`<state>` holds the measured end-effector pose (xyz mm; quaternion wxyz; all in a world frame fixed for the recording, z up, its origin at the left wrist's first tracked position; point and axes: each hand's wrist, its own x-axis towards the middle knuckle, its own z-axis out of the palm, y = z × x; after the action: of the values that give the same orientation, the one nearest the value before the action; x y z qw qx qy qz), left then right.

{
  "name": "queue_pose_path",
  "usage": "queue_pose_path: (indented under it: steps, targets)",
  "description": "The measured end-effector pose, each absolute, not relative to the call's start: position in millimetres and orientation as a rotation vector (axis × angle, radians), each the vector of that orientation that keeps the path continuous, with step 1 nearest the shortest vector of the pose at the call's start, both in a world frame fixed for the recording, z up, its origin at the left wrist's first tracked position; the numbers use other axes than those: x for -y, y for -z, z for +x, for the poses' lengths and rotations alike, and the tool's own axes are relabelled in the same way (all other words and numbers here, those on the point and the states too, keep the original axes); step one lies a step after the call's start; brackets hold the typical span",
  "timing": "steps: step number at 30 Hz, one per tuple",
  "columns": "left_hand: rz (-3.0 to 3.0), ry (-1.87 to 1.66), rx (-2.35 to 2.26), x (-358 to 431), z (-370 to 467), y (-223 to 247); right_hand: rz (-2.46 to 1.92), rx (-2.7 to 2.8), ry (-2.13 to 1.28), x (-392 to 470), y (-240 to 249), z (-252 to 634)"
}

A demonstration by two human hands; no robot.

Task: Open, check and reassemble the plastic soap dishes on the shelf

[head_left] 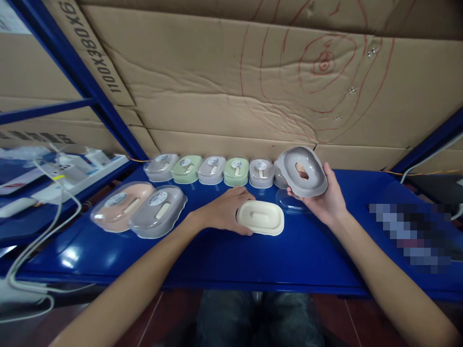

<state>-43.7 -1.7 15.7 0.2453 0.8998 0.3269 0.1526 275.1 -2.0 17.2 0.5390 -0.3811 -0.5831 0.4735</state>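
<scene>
My left hand has its fingers around the left end of a cream oval tray low over the blue table. Raised at the right, my right hand holds a grey oval dish with an opening in its middle, tilted toward me. Behind and below that dish, a clear lid lies on the table, partly hidden. Another lidded box shows only in part behind the grey dish.
Grey and green lidded boxes line the back of the blue table, against cardboard. A peach box and a grey box stand front left. Cables hang at left; a blurred item lies right.
</scene>
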Motion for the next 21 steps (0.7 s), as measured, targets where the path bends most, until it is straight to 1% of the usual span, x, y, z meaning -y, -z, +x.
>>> queue_pose_path:
  steps: [3,9,13,21]
  targets:
    - [2.438,-0.426,-0.863,2.0,-43.7,-16.1,-0.918,1.225,-1.270,4.3,-19.4,275.0]
    - [2.383,-0.516,-0.894,0.9,-46.6,-17.0,-0.909,1.127,-1.327,5.9,-21.0,273.3]
    - [2.386,-0.553,-0.907,0.5,-47.3,-16.8,-0.919,1.224,-1.304,4.3,-19.4,275.5]
    - [2.440,-0.481,-0.855,0.6,-41.3,-14.2,-0.907,1.315,-1.248,5.8,-19.0,271.9]
